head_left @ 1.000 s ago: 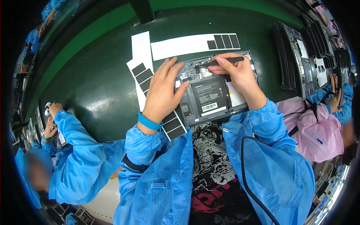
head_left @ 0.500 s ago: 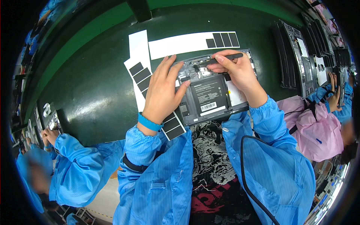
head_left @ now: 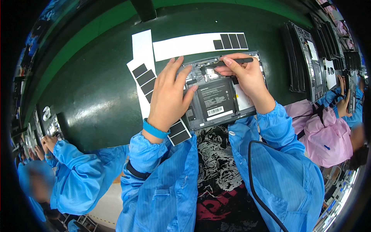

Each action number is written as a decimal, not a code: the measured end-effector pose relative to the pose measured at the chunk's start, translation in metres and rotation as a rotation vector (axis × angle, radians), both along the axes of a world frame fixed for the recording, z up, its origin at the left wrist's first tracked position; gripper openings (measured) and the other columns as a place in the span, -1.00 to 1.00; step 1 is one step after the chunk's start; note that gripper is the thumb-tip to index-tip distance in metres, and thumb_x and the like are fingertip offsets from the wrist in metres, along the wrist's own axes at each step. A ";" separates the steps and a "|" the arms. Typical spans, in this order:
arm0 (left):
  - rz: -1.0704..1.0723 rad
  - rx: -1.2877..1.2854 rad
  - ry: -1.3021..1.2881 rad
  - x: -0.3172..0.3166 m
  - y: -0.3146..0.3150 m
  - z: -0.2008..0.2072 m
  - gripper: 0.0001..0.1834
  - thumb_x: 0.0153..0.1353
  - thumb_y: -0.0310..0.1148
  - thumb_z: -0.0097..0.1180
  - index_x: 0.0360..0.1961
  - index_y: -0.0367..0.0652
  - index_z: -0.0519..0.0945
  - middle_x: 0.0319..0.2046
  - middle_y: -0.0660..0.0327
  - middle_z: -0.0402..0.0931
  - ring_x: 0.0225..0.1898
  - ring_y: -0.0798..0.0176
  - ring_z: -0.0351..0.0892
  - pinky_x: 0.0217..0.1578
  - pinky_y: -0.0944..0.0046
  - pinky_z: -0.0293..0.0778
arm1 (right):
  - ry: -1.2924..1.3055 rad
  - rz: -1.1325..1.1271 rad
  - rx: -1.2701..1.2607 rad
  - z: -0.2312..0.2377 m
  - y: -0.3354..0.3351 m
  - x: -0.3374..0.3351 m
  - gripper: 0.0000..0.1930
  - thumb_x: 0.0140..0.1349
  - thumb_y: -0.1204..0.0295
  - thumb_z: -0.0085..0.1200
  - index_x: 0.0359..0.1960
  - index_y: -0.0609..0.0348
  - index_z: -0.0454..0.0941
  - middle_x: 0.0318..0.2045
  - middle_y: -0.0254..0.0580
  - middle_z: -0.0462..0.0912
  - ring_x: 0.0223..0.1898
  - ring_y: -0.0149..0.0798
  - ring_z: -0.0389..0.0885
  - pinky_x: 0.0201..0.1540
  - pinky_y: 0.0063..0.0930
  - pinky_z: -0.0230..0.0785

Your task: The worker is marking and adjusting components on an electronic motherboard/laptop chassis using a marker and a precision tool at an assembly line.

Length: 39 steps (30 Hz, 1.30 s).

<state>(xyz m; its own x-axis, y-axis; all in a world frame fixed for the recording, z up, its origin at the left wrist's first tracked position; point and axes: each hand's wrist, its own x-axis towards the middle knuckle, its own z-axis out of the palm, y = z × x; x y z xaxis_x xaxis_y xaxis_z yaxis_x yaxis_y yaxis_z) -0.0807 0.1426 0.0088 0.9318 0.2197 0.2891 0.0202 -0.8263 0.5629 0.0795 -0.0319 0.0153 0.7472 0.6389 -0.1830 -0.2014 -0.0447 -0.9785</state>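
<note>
In front of me lies an opened flat electronic device (head_left: 216,123), its circuit parts along the far side and a black labelled battery (head_left: 208,94) nearer to me. My left hand (head_left: 167,96) rests over the device's left edge, fingers spread, holding nothing. Pinched in my right hand (head_left: 249,79) is a pair of black tweezers (head_left: 243,60). Their tips point left, down at the circuit area beside a small dark piece; whether they grip it I cannot tell. A strip of white sheet with black rectangular stickers (head_left: 145,77) runs beneath my left hand and wrist.
Another white sheet with black stickers (head_left: 185,48) lies beyond the device on the green tabletop (head_left: 96,89). Similar devices (head_left: 305,58) stand in a row at the right. Co-workers in blue (head_left: 83,170) and pink (head_left: 322,131) sit on either side.
My right hand and the tweezers have shifted very slightly to the right and nearer to me. My left hand stays nearly where it was.
</note>
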 end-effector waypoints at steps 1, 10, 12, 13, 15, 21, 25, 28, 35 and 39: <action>-0.010 0.016 -0.002 0.000 -0.001 0.001 -0.49 0.09 -0.40 0.27 0.11 -0.20 0.50 0.26 -0.02 0.30 0.30 -0.17 0.26 0.24 -0.01 0.27 | 0.001 0.001 -0.001 -0.001 -0.001 -0.001 -0.77 0.32 0.48 0.11 -0.13 0.47 0.56 -0.23 0.05 0.67 -0.21 -0.10 0.73 -0.15 -0.42 0.65; -0.114 0.116 -0.006 0.001 -0.006 0.005 -0.56 0.04 -0.38 0.30 0.02 -0.02 0.61 0.28 0.04 0.29 0.30 -0.13 0.27 0.19 -0.02 0.30 | -0.015 -0.037 0.039 -0.003 -0.003 -0.005 -0.78 0.31 0.50 0.12 -0.13 0.48 0.55 -0.27 0.06 0.67 -0.24 -0.11 0.74 -0.17 -0.42 0.65; -0.123 0.131 0.000 0.002 -0.006 0.005 -0.57 0.04 -0.38 0.30 0.01 0.00 0.62 0.29 0.05 0.29 0.30 -0.12 0.28 0.19 -0.02 0.30 | -0.026 -0.044 0.034 -0.003 -0.002 -0.006 -0.78 0.32 0.50 0.11 -0.14 0.48 0.55 -0.27 0.05 0.67 -0.24 -0.11 0.74 -0.17 -0.42 0.65; -0.131 0.146 0.004 0.003 -0.005 0.005 -0.57 0.04 -0.37 0.30 0.01 0.02 0.63 0.29 0.06 0.30 0.29 -0.11 0.28 0.19 -0.02 0.30 | -0.025 -0.045 0.034 -0.002 -0.002 -0.006 -0.78 0.32 0.50 0.11 -0.14 0.48 0.55 -0.27 0.05 0.67 -0.24 -0.11 0.74 -0.17 -0.42 0.65; -0.140 0.162 0.011 0.003 -0.005 0.004 -0.58 0.04 -0.37 0.30 -0.01 0.02 0.64 0.29 0.06 0.30 0.29 -0.10 0.29 0.18 -0.02 0.30 | -0.048 -0.036 0.043 -0.002 -0.002 -0.007 -0.78 0.32 0.50 0.11 -0.15 0.48 0.55 -0.28 0.06 0.67 -0.24 -0.10 0.74 -0.17 -0.42 0.65; -0.148 0.176 -0.002 0.002 -0.005 0.001 -0.62 0.01 -0.37 0.31 -0.06 0.01 0.68 0.26 0.07 0.34 0.26 -0.07 0.32 0.17 -0.01 0.31 | -0.029 -0.049 0.062 -0.005 -0.004 -0.007 -0.77 0.32 0.48 0.11 -0.14 0.48 0.54 -0.28 0.05 0.67 -0.25 -0.10 0.74 -0.18 -0.41 0.65; -0.145 0.164 -0.019 0.002 -0.005 0.000 -0.62 -0.01 -0.37 0.32 -0.08 0.00 0.69 0.23 0.07 0.36 0.25 -0.07 0.32 0.17 -0.01 0.31 | -0.037 -0.046 0.046 -0.004 -0.004 -0.007 -0.77 0.32 0.47 0.12 -0.15 0.47 0.54 -0.30 0.04 0.67 -0.25 -0.11 0.74 -0.19 -0.41 0.65; -0.144 0.158 -0.025 0.001 -0.005 0.000 -0.63 -0.01 -0.37 0.32 -0.09 0.00 0.69 0.23 0.06 0.36 0.25 -0.07 0.33 0.17 -0.01 0.31 | -0.024 -0.045 0.070 -0.004 -0.005 -0.006 -0.77 0.32 0.46 0.12 -0.14 0.47 0.55 -0.31 0.05 0.68 -0.27 -0.11 0.74 -0.20 -0.41 0.65; -0.140 0.148 -0.031 0.001 -0.006 -0.003 -0.63 0.00 -0.37 0.32 -0.09 -0.01 0.69 0.22 0.06 0.37 0.25 -0.07 0.33 0.19 -0.02 0.30 | 0.015 -0.018 0.069 -0.006 -0.004 -0.002 -0.76 0.31 0.47 0.12 -0.14 0.47 0.55 -0.31 0.06 0.68 -0.27 -0.12 0.74 -0.20 -0.42 0.65; -0.141 0.154 -0.034 0.001 -0.005 -0.003 -0.63 0.01 -0.37 0.31 -0.08 0.00 0.69 0.22 0.06 0.37 0.24 -0.08 0.33 0.20 -0.04 0.30 | 0.006 -0.003 0.055 -0.005 -0.003 -0.003 -0.78 0.32 0.49 0.11 -0.14 0.47 0.55 -0.29 0.06 0.67 -0.26 -0.11 0.74 -0.19 -0.42 0.65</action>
<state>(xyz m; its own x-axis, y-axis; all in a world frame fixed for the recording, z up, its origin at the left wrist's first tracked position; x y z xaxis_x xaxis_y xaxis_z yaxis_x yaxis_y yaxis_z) -0.0799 0.1372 0.0055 0.9394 0.0390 0.3406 -0.1182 -0.8958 0.4284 0.0764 -0.0349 0.0102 0.7484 0.6457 -0.1518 -0.2072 0.0102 -0.9782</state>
